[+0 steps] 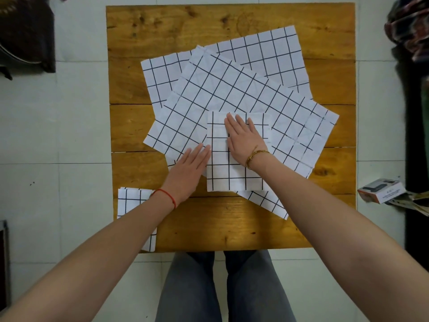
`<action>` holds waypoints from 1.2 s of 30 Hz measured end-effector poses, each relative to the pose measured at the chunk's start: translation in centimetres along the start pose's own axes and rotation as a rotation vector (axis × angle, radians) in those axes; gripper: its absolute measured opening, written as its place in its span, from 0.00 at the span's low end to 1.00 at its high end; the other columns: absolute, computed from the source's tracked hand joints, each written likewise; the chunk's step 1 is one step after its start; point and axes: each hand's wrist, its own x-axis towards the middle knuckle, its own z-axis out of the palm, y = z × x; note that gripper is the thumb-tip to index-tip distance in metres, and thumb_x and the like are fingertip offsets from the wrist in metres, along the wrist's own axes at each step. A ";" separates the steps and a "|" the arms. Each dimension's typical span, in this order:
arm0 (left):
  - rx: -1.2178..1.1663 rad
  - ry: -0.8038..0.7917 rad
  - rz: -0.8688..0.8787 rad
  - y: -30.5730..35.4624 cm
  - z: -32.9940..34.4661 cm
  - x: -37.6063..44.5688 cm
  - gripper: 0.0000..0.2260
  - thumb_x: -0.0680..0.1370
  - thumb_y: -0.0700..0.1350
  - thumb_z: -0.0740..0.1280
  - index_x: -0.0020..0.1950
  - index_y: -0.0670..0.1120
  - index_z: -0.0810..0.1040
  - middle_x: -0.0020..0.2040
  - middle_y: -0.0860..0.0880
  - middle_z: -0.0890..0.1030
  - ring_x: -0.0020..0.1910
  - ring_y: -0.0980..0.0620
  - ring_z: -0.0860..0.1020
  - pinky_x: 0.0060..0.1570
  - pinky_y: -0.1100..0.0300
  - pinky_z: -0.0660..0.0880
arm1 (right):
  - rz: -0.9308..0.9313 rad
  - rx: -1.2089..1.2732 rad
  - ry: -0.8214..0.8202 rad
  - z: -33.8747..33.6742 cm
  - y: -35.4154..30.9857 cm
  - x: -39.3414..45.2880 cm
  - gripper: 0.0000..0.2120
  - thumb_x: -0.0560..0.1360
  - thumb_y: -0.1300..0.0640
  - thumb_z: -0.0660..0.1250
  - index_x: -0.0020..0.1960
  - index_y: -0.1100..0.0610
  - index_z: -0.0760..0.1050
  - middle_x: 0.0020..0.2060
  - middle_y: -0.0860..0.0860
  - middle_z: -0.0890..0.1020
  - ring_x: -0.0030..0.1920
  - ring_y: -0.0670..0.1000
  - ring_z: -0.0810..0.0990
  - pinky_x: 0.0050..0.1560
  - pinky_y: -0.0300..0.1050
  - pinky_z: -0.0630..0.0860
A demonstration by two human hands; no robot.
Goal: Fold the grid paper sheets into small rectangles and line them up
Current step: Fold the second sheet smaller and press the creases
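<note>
A folded grid paper rectangle [234, 175] lies in the middle of the wooden table [209, 231], on top of a pile of open grid sheets [232, 87]. My right hand [243, 140] presses flat on its upper part, fingers straight. My left hand [188, 170] lies flat with its fingertips at the rectangle's left edge. Another folded grid rectangle [132, 201] sits at the table's near left corner, partly hidden under my left forearm.
A small cardboard box [380, 190] lies on the tiled floor right of the table. Dark bags or clothes stand at the far left [25, 36] and far right [408, 29]. My legs show below the table's near edge.
</note>
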 end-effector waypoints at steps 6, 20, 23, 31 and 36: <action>-0.013 -0.006 0.086 1.6 2.2 -4.4 0.34 0.78 0.36 0.57 0.79 0.42 0.41 0.79 0.44 0.39 0.78 0.44 0.37 0.77 0.48 0.41 | 0.010 0.014 -0.020 0.1 -0.3 0.0 0.27 0.82 0.52 0.43 0.78 0.58 0.41 0.78 0.53 0.42 0.77 0.54 0.42 0.76 0.54 0.41; -0.041 0.143 0.051 2.4 1.5 -4.3 0.28 0.77 0.37 0.60 0.78 0.41 0.58 0.75 0.42 0.63 0.76 0.42 0.59 0.76 0.48 0.50 | 0.009 0.313 0.359 -0.4 1.2 -0.2 0.21 0.81 0.58 0.52 0.73 0.62 0.62 0.72 0.59 0.65 0.71 0.59 0.64 0.73 0.52 0.57; -0.063 0.158 -0.041 2.1 0.6 -2.1 0.27 0.79 0.37 0.56 0.79 0.42 0.54 0.77 0.43 0.60 0.77 0.43 0.57 0.77 0.48 0.51 | 0.232 0.379 0.523 -0.9 2.9 -0.4 0.16 0.80 0.59 0.55 0.66 0.62 0.70 0.62 0.59 0.74 0.60 0.60 0.71 0.61 0.52 0.69; -0.319 0.285 -0.235 1.9 -0.4 1.5 0.20 0.79 0.40 0.61 0.72 0.43 0.68 0.65 0.44 0.74 0.62 0.47 0.72 0.63 0.52 0.72 | 0.341 0.336 0.421 -1.5 4.8 -0.8 0.11 0.78 0.58 0.60 0.57 0.62 0.73 0.55 0.59 0.74 0.55 0.58 0.72 0.50 0.50 0.72; -0.720 0.325 -0.595 2.3 -1.2 2.8 0.12 0.79 0.45 0.65 0.62 0.44 0.74 0.56 0.46 0.75 0.55 0.50 0.74 0.56 0.56 0.75 | 0.792 0.574 0.304 -0.1 4.3 -2.0 0.13 0.77 0.53 0.61 0.55 0.62 0.73 0.53 0.58 0.77 0.53 0.58 0.76 0.48 0.49 0.74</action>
